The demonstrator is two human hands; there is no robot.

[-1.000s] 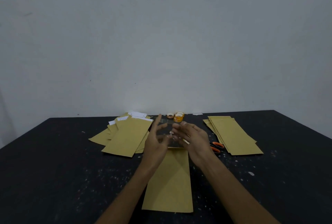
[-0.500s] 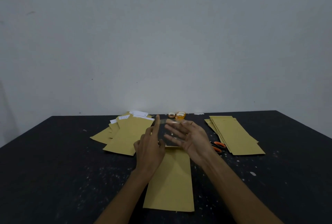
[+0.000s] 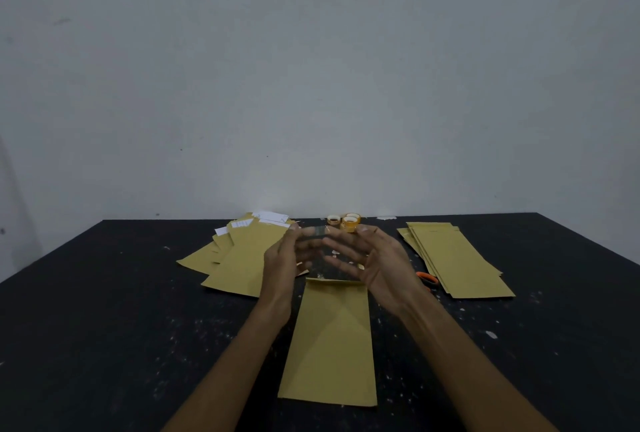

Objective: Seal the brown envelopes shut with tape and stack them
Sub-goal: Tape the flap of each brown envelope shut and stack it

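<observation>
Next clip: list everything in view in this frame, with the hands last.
table: one, black with white specks, fills the lower frame
wall: one, pale grey, behind the table
single envelope: one, brown, flat at the centre between the forearms
loose envelopes: several, brown, fanned out at the left, white paper showing at their far ends
stacked envelopes: several, brown, pile at the right
tape rolls: at least two, orange, far centre
scissors: one, orange handle, mostly hidden beside the right pile
strip of clear tape: one, transparent, stretched between the hands
left hand: fingers hold the strip's left end
right hand: fingers hold its right end
</observation>
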